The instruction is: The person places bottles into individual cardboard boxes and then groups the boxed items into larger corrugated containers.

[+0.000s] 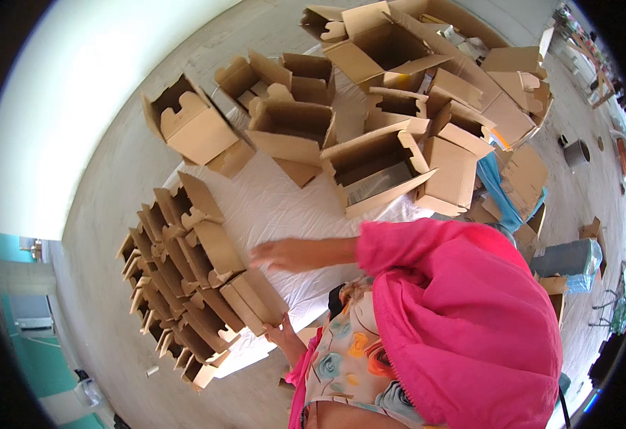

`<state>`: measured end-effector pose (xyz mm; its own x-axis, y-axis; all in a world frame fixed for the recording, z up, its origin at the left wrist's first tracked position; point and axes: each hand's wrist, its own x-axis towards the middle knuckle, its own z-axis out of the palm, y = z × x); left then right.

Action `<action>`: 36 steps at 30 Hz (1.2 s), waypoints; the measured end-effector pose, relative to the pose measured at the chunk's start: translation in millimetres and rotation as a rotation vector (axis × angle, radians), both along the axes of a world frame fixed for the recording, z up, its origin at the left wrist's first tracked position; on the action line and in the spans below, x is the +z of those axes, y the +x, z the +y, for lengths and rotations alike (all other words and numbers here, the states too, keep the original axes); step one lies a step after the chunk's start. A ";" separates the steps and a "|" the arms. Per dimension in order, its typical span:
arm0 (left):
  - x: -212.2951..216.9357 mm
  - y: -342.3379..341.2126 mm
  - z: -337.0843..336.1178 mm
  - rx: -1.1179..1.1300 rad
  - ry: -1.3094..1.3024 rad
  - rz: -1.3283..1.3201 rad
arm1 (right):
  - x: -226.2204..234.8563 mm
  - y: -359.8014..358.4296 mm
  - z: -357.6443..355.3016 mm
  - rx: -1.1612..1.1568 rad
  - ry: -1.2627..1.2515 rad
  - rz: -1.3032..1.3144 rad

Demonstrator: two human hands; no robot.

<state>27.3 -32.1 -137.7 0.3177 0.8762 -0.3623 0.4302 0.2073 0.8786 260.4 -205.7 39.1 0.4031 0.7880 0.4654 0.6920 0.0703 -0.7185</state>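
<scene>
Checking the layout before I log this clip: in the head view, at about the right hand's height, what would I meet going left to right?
Teal wall area → grouped open cardboard boxes → right hand → pink garment → grey container.

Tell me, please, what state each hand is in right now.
Left hand: touching the end of a cardboard box; whether it grips cannot be told.
Right hand: motion-blurred, apparently open, nothing visibly held.
</scene>
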 end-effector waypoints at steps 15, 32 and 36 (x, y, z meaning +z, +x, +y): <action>118.2 40.2 -88.7 -0.463 -0.121 -0.016 | -89.1 133.0 -350.8 -1.357 -0.519 0.143; 191.4 169.9 -132.2 -0.779 -0.489 -0.348 | 64.9 81.8 -325.4 -1.545 0.197 -0.214; 224.0 188.0 -142.7 -0.947 -0.393 -0.553 | 117.9 53.7 -290.2 -1.433 0.076 -0.424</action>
<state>215.2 -174.8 86.3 0.9845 0.0626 -0.1639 0.1372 0.3077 0.9416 314.0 -495.9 157.0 0.6207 -0.1801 0.7631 0.3547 -0.8035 -0.4781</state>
